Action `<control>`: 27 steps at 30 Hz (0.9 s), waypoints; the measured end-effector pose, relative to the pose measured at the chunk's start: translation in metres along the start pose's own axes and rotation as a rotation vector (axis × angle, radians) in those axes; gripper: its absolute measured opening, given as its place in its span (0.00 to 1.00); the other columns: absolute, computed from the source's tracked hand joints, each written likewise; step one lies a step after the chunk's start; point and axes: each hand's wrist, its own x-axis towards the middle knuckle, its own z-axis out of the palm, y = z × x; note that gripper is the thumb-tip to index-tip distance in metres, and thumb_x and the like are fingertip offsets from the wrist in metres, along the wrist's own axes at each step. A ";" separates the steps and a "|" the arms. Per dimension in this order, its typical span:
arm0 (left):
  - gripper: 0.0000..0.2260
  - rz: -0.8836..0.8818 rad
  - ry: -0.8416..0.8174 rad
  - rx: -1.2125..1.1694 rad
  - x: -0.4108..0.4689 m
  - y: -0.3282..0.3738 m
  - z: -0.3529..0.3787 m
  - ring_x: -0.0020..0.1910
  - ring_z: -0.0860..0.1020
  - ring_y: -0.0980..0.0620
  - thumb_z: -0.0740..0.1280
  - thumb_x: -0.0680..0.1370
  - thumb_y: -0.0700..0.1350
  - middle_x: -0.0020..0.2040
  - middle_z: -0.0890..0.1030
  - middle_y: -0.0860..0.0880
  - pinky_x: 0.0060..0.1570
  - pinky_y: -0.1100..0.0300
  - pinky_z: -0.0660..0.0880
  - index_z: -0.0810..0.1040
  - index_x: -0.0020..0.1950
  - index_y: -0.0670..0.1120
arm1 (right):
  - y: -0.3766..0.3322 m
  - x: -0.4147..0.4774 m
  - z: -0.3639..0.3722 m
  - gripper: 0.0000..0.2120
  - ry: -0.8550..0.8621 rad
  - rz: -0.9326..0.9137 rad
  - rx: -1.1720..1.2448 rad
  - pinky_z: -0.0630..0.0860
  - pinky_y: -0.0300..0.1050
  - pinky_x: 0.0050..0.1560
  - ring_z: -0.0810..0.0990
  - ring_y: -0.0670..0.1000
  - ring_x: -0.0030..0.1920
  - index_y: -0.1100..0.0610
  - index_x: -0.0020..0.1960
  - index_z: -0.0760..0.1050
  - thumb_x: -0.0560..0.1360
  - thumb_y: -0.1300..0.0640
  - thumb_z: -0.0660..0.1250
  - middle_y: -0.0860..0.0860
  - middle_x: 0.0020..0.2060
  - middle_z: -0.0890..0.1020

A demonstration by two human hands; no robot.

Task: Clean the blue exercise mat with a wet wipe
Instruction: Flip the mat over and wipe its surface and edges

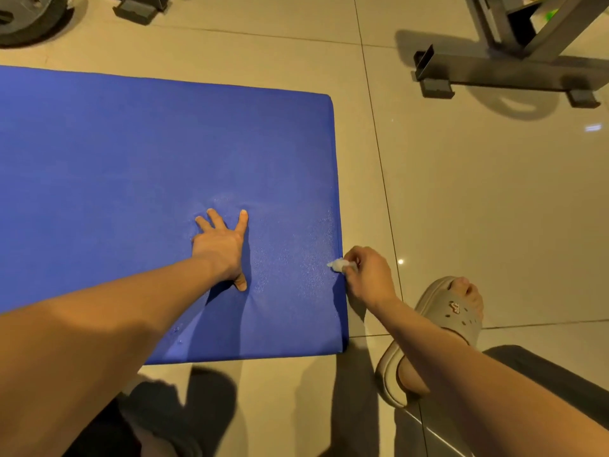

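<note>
Blue exercise mat [131, 159] lies flat on the tiled floor [461, 192] beneath the left hand [220, 245], whose straight, spread fingers [243, 222] press on it. To that hand's right, the right hand [365, 275] pinches a crumpled wet wipe [337, 265] at the mat's edge; a beige slipper [451, 318] sits beyond.

Glossy beige floor tiles [478, 199] with thin dark seams lie all around you. At lower right your foot wears a tan clog [453, 311] with holes in it. A grey metal frame [514, 72] stands at upper right on black feet. At upper left you have a dark weight plate [33, 18].
</note>
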 end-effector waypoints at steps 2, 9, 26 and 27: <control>0.74 0.001 -0.002 -0.004 0.001 -0.001 0.000 0.78 0.45 0.24 0.84 0.56 0.65 0.79 0.39 0.29 0.65 0.37 0.75 0.29 0.81 0.53 | 0.006 -0.017 0.001 0.01 -0.096 -0.029 -0.054 0.71 0.32 0.38 0.77 0.44 0.42 0.55 0.50 0.79 0.79 0.59 0.68 0.47 0.45 0.80; 0.75 0.000 -0.011 -0.005 -0.001 0.001 -0.002 0.78 0.45 0.23 0.84 0.56 0.65 0.79 0.40 0.28 0.65 0.36 0.74 0.29 0.81 0.52 | 0.020 -0.091 0.000 0.07 -0.306 -0.123 -0.154 0.69 0.35 0.40 0.75 0.46 0.43 0.52 0.50 0.75 0.78 0.50 0.70 0.43 0.45 0.74; 0.74 0.000 -0.004 -0.017 -0.003 -0.001 -0.003 0.78 0.45 0.24 0.83 0.56 0.66 0.80 0.39 0.29 0.66 0.36 0.73 0.29 0.81 0.54 | 0.015 -0.112 0.037 0.08 0.001 0.264 0.061 0.71 0.32 0.37 0.76 0.46 0.45 0.50 0.55 0.71 0.79 0.56 0.69 0.48 0.53 0.77; 0.74 -0.001 -0.003 -0.020 -0.004 -0.001 -0.003 0.78 0.45 0.24 0.83 0.56 0.66 0.80 0.39 0.29 0.66 0.36 0.74 0.29 0.81 0.54 | 0.015 -0.117 0.042 0.08 0.006 0.278 0.046 0.69 0.31 0.37 0.76 0.46 0.45 0.50 0.55 0.72 0.79 0.58 0.69 0.49 0.54 0.76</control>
